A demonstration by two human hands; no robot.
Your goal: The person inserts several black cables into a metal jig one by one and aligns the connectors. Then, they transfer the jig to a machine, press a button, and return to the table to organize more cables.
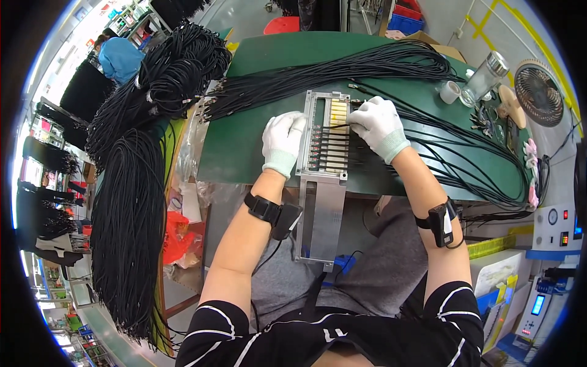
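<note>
A metal fixture lies over the near edge of the green table, with a row of slots across it. Black cables sit side by side in its lower slots, while yellowish slots show at the far end. My right hand, in a white glove, pinches a thin black cable at the fixture's right side. The cable crosses the slots toward the left. My left hand, also gloved, rests against the fixture's left rail with fingers curled; whatever its fingertips hold, if anything, is hidden.
Long black cables trail right across the green table. Another cable bundle lies behind the fixture. Large cable heaps hang at the left. A glass jar, white cup and fan stand at the far right.
</note>
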